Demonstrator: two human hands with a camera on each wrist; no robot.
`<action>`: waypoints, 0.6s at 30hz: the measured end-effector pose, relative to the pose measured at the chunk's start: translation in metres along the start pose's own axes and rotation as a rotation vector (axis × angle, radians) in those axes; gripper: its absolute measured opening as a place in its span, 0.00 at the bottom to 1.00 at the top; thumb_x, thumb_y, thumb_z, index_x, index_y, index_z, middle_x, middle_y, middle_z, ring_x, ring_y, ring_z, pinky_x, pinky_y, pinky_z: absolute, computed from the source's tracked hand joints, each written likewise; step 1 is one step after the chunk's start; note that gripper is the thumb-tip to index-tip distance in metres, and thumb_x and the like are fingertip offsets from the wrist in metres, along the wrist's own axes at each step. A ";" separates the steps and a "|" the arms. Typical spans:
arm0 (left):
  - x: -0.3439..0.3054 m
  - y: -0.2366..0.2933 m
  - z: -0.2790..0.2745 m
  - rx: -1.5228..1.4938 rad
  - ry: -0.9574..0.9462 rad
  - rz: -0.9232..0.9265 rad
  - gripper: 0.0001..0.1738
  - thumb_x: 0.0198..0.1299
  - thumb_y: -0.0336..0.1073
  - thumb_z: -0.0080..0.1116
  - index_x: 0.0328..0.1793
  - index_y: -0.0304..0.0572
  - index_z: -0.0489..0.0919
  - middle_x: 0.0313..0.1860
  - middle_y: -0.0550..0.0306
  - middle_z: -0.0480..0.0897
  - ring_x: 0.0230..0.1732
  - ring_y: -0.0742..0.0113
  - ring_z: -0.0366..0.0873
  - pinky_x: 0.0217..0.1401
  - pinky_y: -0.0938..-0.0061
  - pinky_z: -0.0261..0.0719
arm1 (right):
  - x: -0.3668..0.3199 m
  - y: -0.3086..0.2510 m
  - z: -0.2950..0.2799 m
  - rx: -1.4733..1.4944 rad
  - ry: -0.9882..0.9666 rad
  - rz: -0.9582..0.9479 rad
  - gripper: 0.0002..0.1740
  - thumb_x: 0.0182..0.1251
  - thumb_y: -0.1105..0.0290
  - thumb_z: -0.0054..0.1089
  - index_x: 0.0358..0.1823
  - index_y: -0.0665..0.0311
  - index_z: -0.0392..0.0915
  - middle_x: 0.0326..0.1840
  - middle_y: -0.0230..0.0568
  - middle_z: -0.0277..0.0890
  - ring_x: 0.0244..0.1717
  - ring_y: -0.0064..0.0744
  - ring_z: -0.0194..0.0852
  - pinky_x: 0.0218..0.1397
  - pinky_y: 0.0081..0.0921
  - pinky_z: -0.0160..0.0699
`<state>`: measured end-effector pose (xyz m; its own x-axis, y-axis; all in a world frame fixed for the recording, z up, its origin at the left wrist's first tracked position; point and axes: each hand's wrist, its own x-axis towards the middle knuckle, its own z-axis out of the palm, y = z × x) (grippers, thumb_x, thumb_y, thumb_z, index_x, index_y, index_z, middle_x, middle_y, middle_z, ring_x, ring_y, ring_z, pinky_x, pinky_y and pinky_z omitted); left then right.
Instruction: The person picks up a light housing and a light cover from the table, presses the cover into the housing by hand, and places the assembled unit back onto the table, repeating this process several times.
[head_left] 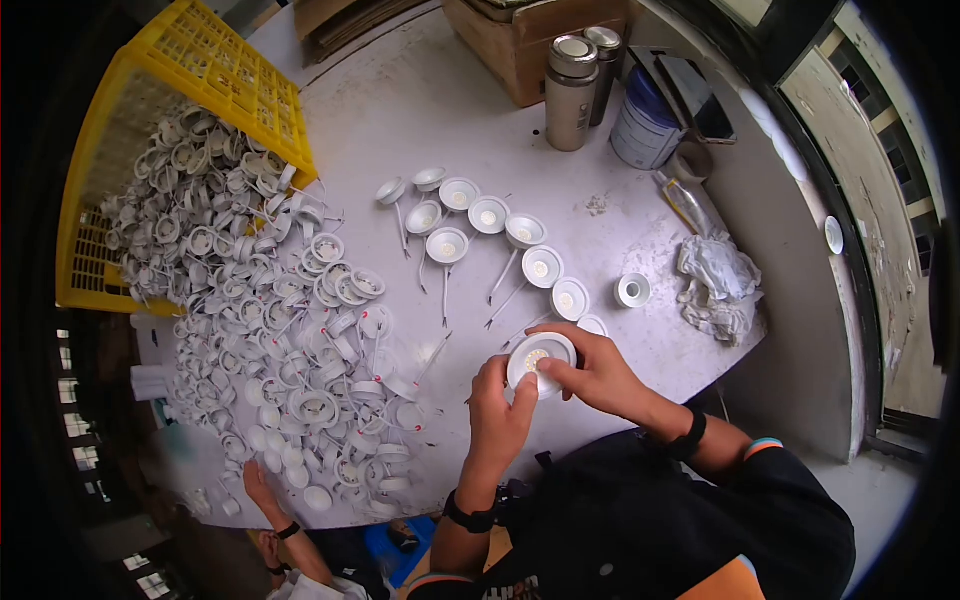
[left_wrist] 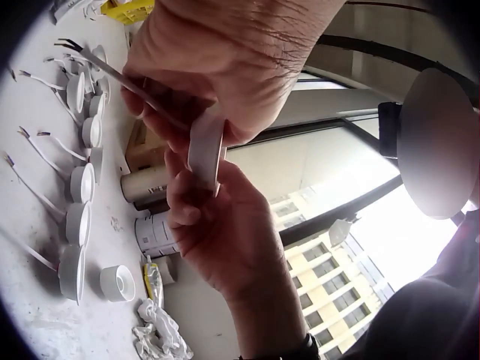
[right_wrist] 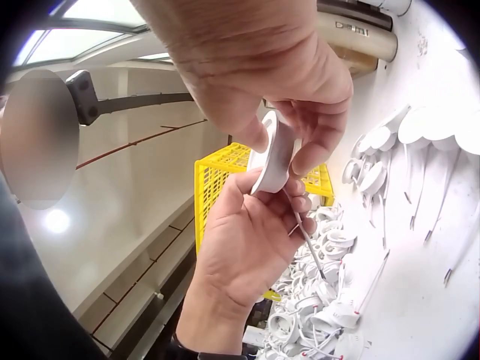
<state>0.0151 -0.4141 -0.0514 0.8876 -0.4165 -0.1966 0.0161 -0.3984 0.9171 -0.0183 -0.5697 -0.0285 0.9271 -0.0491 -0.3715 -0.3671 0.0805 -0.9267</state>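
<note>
Both hands hold a white round LED downlight point(head_left: 527, 352) above the near part of the table, its face with yellow LED dots turned up toward the head camera. My left hand point(head_left: 494, 412) grips the left side of its rim, thumb at the front. From the right, my right hand point(head_left: 603, 376) pinches the rim, its thumb over the face near the LEDs. In the left wrist view the downlight point(left_wrist: 204, 154) appears edge-on between the hands. A cable point(left_wrist: 124, 79) with bare dark wire ends trails from its back, past the left fingers.
Finished-looking downlights point(head_left: 488, 214) stand in a curved row beyond the hands. A loose white ring point(head_left: 632, 290) lies right of them, near a crumpled plastic bag point(head_left: 718, 275). Left is a heap of white housings point(head_left: 300, 350) spilling from a yellow crate point(head_left: 290, 110). Another person's hand point(head_left: 262, 492) reaches in. A thermos point(head_left: 570, 105) stands behind.
</note>
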 end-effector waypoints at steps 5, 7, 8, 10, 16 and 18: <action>-0.011 0.010 -0.002 -0.001 0.022 0.000 0.12 0.55 0.35 0.51 0.40 0.33 0.71 0.36 0.43 0.75 0.38 0.49 0.73 0.42 0.61 0.69 | -0.012 0.005 0.000 0.093 -0.035 -0.058 0.20 0.63 0.70 0.50 0.57 0.67 0.67 0.37 0.38 0.75 0.22 0.19 0.70 0.23 0.17 0.72; -0.013 0.014 -0.001 0.004 0.020 0.010 0.11 0.56 0.35 0.51 0.40 0.33 0.71 0.35 0.43 0.75 0.38 0.49 0.73 0.41 0.61 0.69 | -0.016 0.004 -0.003 0.097 -0.053 -0.064 0.20 0.63 0.71 0.49 0.57 0.67 0.67 0.37 0.38 0.75 0.22 0.19 0.70 0.23 0.17 0.72; -0.014 0.016 -0.001 0.010 0.015 0.015 0.11 0.56 0.35 0.51 0.40 0.33 0.71 0.35 0.43 0.75 0.37 0.48 0.73 0.41 0.61 0.69 | -0.017 0.004 -0.004 0.084 -0.069 -0.037 0.20 0.64 0.72 0.48 0.58 0.66 0.66 0.40 0.37 0.74 0.26 0.18 0.70 0.24 0.17 0.74; -0.017 0.018 0.001 0.047 0.027 0.033 0.12 0.56 0.35 0.51 0.40 0.33 0.71 0.34 0.43 0.75 0.36 0.49 0.73 0.40 0.61 0.70 | -0.020 0.004 -0.004 0.072 -0.081 -0.010 0.20 0.65 0.73 0.47 0.59 0.65 0.66 0.43 0.36 0.74 0.29 0.18 0.70 0.25 0.17 0.76; -0.015 0.020 0.000 0.027 -0.016 0.030 0.14 0.60 0.39 0.49 0.41 0.33 0.72 0.32 0.45 0.76 0.32 0.54 0.73 0.36 0.65 0.70 | -0.015 0.012 -0.002 0.194 -0.070 -0.022 0.20 0.63 0.73 0.48 0.57 0.70 0.66 0.36 0.39 0.75 0.22 0.20 0.72 0.22 0.16 0.73; -0.014 0.019 -0.001 -0.006 -0.046 0.023 0.15 0.62 0.41 0.48 0.41 0.33 0.72 0.31 0.45 0.77 0.30 0.56 0.73 0.35 0.67 0.70 | -0.014 0.014 -0.003 0.200 -0.066 0.002 0.20 0.64 0.72 0.48 0.56 0.71 0.66 0.37 0.40 0.75 0.22 0.21 0.72 0.22 0.17 0.74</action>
<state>0.0031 -0.4150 -0.0310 0.8657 -0.4627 -0.1910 -0.0010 -0.3832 0.9236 -0.0369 -0.5707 -0.0361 0.9318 0.0158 -0.3627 -0.3527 0.2768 -0.8939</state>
